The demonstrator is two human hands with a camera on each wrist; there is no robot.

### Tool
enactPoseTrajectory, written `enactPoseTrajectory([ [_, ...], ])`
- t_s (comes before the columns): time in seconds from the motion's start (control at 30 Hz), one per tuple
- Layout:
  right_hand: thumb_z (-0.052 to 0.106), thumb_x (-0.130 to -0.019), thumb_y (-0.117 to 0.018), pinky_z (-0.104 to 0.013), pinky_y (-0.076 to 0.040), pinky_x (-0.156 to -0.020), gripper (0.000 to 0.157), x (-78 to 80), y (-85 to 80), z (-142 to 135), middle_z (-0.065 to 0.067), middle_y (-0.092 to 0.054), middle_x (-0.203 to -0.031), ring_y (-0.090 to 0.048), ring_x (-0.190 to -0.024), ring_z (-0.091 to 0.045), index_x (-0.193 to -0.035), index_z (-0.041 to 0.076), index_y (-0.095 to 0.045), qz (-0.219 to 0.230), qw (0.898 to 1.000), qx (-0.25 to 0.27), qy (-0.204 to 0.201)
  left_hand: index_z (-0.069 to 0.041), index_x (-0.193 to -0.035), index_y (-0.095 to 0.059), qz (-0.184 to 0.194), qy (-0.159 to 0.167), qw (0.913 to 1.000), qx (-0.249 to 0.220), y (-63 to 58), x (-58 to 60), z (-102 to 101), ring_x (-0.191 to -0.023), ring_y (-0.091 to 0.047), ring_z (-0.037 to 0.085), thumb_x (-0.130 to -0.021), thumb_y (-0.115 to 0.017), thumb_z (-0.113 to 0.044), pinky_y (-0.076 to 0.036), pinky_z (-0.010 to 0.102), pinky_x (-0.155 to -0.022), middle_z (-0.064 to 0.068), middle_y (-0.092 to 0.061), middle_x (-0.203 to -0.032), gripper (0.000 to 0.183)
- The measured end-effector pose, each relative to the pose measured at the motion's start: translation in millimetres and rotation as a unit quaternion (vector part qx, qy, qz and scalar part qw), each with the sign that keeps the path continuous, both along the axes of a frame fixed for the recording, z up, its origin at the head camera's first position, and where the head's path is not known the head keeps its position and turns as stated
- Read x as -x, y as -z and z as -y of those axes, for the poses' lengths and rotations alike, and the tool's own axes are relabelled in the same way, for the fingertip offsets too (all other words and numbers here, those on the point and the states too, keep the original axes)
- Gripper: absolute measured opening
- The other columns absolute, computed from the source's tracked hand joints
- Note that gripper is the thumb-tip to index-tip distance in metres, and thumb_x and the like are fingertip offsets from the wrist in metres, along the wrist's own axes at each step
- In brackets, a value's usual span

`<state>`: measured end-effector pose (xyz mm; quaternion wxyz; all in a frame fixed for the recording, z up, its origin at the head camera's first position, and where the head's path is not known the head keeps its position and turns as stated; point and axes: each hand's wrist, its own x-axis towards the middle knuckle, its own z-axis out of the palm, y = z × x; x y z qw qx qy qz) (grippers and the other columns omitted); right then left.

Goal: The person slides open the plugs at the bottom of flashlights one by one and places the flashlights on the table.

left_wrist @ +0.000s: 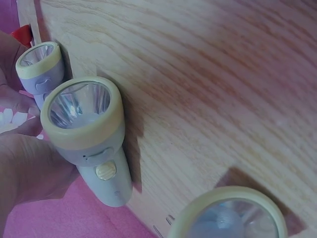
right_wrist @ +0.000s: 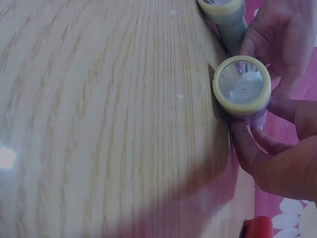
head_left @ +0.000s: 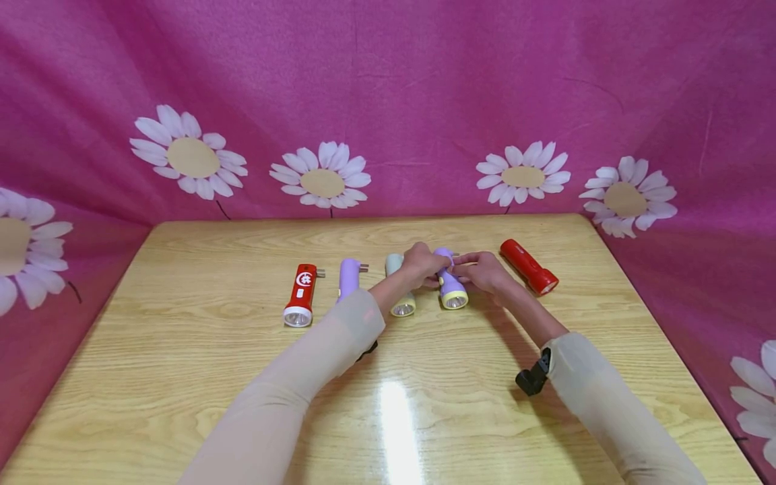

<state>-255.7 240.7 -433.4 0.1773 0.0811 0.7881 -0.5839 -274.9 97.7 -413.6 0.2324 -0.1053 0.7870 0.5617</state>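
Both my hands are at a purple flashlight (head_left: 451,288) with a yellow rim, which lies on the table with its lens toward me. My left hand (head_left: 419,264) pinches its body from the left. From the right, my right hand (head_left: 483,271) holds it, with fingers (right_wrist: 247,148) curled below the lens head in the right wrist view. Just left of it lies a pale green flashlight (left_wrist: 106,181), beside my left hand. The purple flashlight's back end is partly covered by my fingers.
Further left lie another purple flashlight (head_left: 349,276) with its plug prongs out, partly behind my left sleeve, and a red-and-white flashlight (head_left: 301,295), prongs also out. A red flashlight (head_left: 529,267) lies at the right. Pink flowered cloth (head_left: 412,108) hangs behind the wooden table (head_left: 182,377).
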Motion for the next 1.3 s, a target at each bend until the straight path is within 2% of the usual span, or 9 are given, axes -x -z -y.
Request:
enactPoseTrajectory([
  [0.3, 0.009, -0.088, -0.06, -0.03, -0.052, -0.08, 0.043, -4.8, -5.1, -0.8, -0.023, -0.059, -0.107, -0.062, -0.084, -0.016, -0.124, -0.01, -0.047, 0.003, 1.0, -0.007, -0.006, 0.001, -0.09, -0.05, 0.002, -0.004, 0.9999, -0.009, 3.7, 0.2, -2.4, -0.075, -0.065, 0.031, -0.077, -0.068, -0.003, -0.056, 0.036, -0.065, 0.012, -0.054, -0.079, 0.022],
  [0.53, 0.01, -0.088, -0.061, -0.039, -0.047, -0.089, 0.047, -2.8, -16.3, -10.6, -0.026, -0.053, -0.118, -0.057, -0.103, -0.03, -0.129, -0.008, -0.043, -0.018, 0.999, -0.027, -0.035, 0.0, -0.089, -0.049, -0.001, -0.004, 1.0, -0.002, 4.6, 1.5, -4.0, -0.071, -0.065, 0.03, -0.078, -0.068, -0.004, -0.057, 0.034, -0.063, 0.013, -0.054, -0.079, 0.023],
  [0.87, 0.01, -0.086, -0.064, -0.042, -0.047, -0.089, 0.049, 1.5, -33.0, -25.8, -0.021, -0.058, -0.11, -0.056, -0.104, -0.035, -0.128, -0.007, -0.043, -0.055, 0.998, -0.026, -0.01, 0.001, -0.092, -0.047, 0.001, -0.007, 1.0, -0.006, 2.4, -0.2, -3.2, -0.074, -0.065, 0.032, -0.08, -0.067, -0.003, -0.057, 0.034, -0.064, 0.015, -0.053, -0.08, 0.024],
  [0.97, 0.012, -0.087, -0.063, -0.042, -0.046, -0.089, 0.048, 2.2, -38.7, -30.2, -0.023, -0.056, -0.113, -0.06, -0.1, -0.03, -0.127, -0.006, -0.044, -0.064, 0.997, -0.035, -0.016, 0.0, -0.09, -0.047, 0.0, -0.008, 1.0, -0.003, 1.9, -0.2, -2.8, -0.075, -0.065, 0.033, -0.08, -0.067, -0.003, -0.057, 0.035, -0.064, 0.015, -0.053, -0.08, 0.023],
  [1.13, 0.016, -0.086, -0.066, -0.041, -0.047, -0.089, 0.05, 2.4, -45.5, -36.1, -0.022, -0.051, -0.121, -0.063, -0.085, -0.012, -0.126, -0.005, -0.045, -0.073, 0.996, -0.051, -0.02, -0.001, -0.087, -0.046, -0.002, -0.007, 1.0, 0.004, 1.9, 0.5, -2.7, -0.076, -0.065, 0.032, -0.08, -0.067, -0.004, -0.057, 0.034, -0.063, 0.014, -0.053, -0.078, 0.022],
  [1.2, 0.017, -0.086, -0.066, -0.041, -0.046, -0.09, 0.05, 2.1, -47.1, -38.1, -0.02, -0.049, -0.123, -0.062, -0.087, -0.011, -0.126, -0.004, -0.045, -0.071, 0.996, -0.05, -0.022, -0.001, -0.087, -0.046, -0.001, -0.007, 1.0, 0.005, 2.2, 0.9, -2.8, -0.076, -0.065, 0.032, -0.08, -0.067, -0.004, -0.057, 0.034, -0.063, 0.014, -0.053, -0.078, 0.022],
  [1.3, 0.019, -0.087, -0.064, -0.039, -0.047, -0.089, 0.049, 2.8, -48.8, -42.4, -0.018, -0.054, -0.12, -0.062, -0.09, -0.013, -0.127, -0.002, -0.046, -0.068, 0.995, -0.063, -0.022, -0.001, -0.086, -0.046, -0.001, -0.008, 1.0, 0.002, 2.3, 1.1, -2.8, -0.076, -0.065, 0.032, -0.08, -0.067, -0.004, -0.057, 0.034, -0.063, 0.015, -0.054, -0.079, 0.022],
])
